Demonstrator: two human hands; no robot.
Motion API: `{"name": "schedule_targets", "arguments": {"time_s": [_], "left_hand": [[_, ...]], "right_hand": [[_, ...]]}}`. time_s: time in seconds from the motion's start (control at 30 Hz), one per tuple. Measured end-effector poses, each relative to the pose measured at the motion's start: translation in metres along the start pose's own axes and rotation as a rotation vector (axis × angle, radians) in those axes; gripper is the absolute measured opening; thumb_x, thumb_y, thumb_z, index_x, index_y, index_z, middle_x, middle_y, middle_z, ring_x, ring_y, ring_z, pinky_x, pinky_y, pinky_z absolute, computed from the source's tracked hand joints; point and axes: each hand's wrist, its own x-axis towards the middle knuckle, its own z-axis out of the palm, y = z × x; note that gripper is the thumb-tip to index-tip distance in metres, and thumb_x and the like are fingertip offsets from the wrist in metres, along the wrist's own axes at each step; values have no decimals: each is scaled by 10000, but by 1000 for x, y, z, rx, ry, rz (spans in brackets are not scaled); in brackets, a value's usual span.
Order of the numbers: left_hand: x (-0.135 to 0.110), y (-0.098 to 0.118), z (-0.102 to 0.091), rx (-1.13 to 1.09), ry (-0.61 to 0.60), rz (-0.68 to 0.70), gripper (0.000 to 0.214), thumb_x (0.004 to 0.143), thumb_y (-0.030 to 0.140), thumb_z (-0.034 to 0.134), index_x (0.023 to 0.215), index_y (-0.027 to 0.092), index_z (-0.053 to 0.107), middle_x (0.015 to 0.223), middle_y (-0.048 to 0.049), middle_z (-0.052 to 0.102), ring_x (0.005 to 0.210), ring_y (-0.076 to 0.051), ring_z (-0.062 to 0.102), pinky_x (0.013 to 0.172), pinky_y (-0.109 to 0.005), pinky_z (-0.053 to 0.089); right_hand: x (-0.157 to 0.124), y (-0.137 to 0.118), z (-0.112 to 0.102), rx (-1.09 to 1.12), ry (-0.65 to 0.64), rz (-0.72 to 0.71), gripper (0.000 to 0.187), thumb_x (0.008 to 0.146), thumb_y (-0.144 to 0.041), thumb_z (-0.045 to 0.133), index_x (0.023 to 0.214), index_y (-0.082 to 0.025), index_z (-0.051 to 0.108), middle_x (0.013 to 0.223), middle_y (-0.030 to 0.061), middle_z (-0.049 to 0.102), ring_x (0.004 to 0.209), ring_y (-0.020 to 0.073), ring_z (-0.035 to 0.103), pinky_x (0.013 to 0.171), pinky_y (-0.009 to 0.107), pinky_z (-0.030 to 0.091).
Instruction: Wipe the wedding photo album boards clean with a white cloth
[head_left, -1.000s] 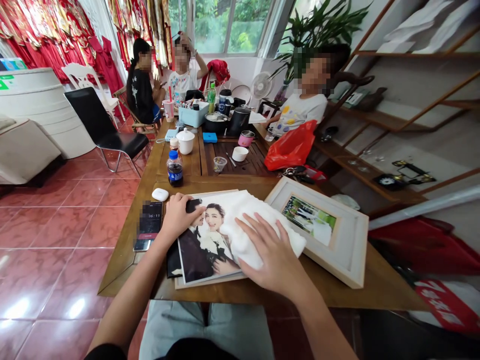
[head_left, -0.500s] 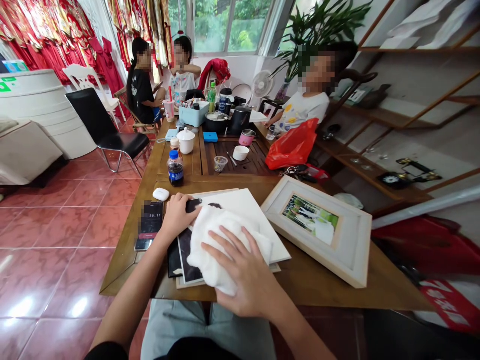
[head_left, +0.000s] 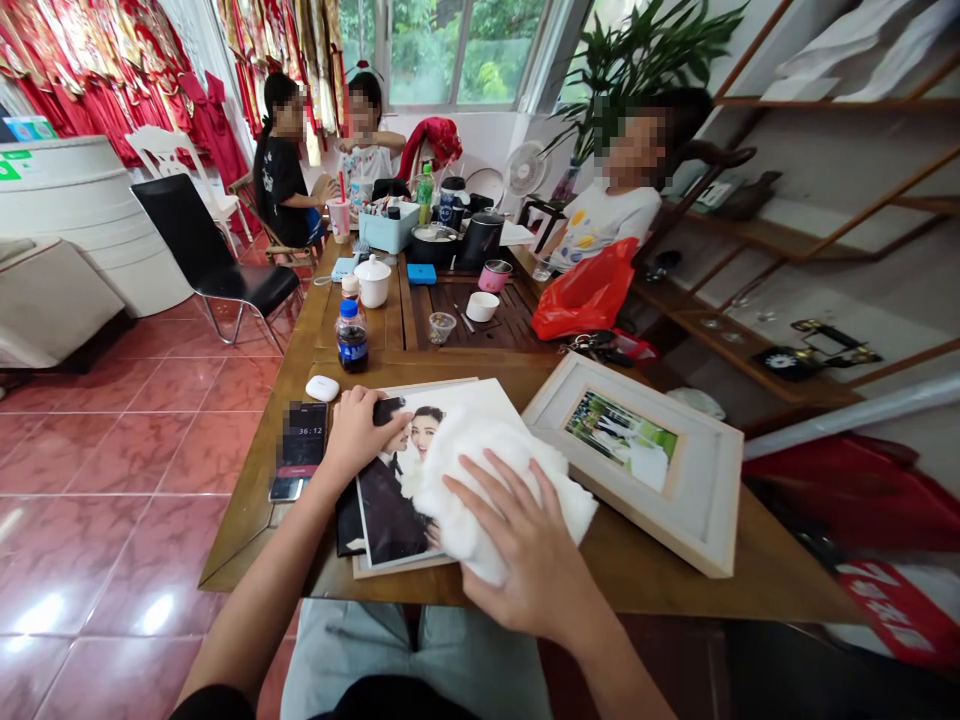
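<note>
A large wedding photo print lies on the wooden table in front of me. My left hand presses down on its upper left corner, fingers curled over the edge. My right hand lies flat, fingers spread, on a white cloth that covers the print's right half. A white-framed photo rests just right of the print.
A phone and a white earbud case lie left of my left hand. Farther up the table stand a dark soda bottle, a tea tray with cups and a red plastic bag. Three people sit at the far end.
My right hand swept the white cloth left across the print, then back to the right, uncovering the faces again. My left hand stayed on the corner.
</note>
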Motion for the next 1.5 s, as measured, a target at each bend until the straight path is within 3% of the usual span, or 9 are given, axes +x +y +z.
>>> {"name": "schedule_targets", "arguments": {"time_s": [0.17, 0.27, 0.43, 0.63, 0.73, 1.03, 1.13, 1.3, 1.5], "left_hand": [[0, 0, 0, -4, -11, -5, 378, 874, 501, 727, 1083, 191, 673, 1077, -88, 654, 1086, -293, 598, 961, -442, 470], [1, -2, 1, -16, -15, -5, 357, 887, 499, 708, 1078, 199, 671, 1093, -83, 651, 1073, -283, 603, 969, -446, 467], [1, -3, 1, -8, -8, 4, 356, 873, 500, 724, 1066, 207, 666, 1069, -76, 649, 1062, -281, 603, 962, -436, 468], [1, -3, 2, -1, -4, 3, 396, 851, 523, 746, 1065, 199, 668, 1050, -81, 648, 1066, -286, 605, 950, -426, 469], [1, -3, 3, 0, 2, 1, 387, 854, 523, 742, 1062, 205, 667, 1057, -81, 648, 1074, -288, 601, 947, -423, 470], [0, -3, 4, -3, 16, 9, 365, 864, 517, 729, 1067, 220, 664, 1054, -71, 645, 1072, -279, 597, 945, -421, 471], [0, -3, 4, -2, 10, 4, 343, 867, 498, 733, 1057, 222, 662, 1054, -69, 646, 1070, -275, 601, 948, -420, 475], [1, -3, 4, 0, 15, 4, 365, 867, 512, 724, 1060, 210, 659, 1055, -77, 644, 1069, -284, 597, 955, -434, 474], [1, -3, 4, 4, 20, -7, 371, 854, 522, 734, 1053, 218, 661, 1050, -76, 641, 1064, -286, 597, 948, -429, 474]], "right_hand": [[13, -39, 10, 75, -65, -84, 875, 655, -310, 588, 1512, -205, 448, 1605, 127, 420, 1515, 385, 250, 1206, 644, -32], [16, -47, 13, 94, -74, -102, 895, 641, -308, 579, 1520, -217, 437, 1610, 118, 414, 1521, 375, 238, 1203, 639, -60], [6, -25, 8, 68, -35, -93, 829, 683, -338, 589, 1496, -241, 457, 1587, 100, 451, 1499, 352, 304, 1218, 606, 6], [-20, 19, 0, -57, 95, 65, 690, 766, -289, 573, 1449, -230, 493, 1504, 116, 539, 1430, 367, 423, 1194, 622, 164], [-23, 23, 0, -80, 134, 92, 661, 786, -293, 574, 1440, -229, 503, 1482, 121, 559, 1414, 375, 444, 1186, 635, 191], [7, -43, 26, 37, 141, -31, 679, 797, -411, 615, 1448, -238, 529, 1508, 119, 546, 1429, 380, 410, 1208, 655, 64], [11, -53, 32, 37, 150, -53, 698, 795, -443, 628, 1456, -242, 524, 1511, 119, 544, 1427, 378, 407, 1211, 644, 26], [4, -32, 28, 7, 114, -51, 717, 758, -430, 642, 1443, -255, 524, 1501, 112, 556, 1400, 372, 446, 1213, 621, 42], [-17, 18, 17, -27, 222, 141, 583, 836, -391, 642, 1402, -287, 548, 1442, 92, 609, 1377, 358, 497, 1199, 592, 183]]}}
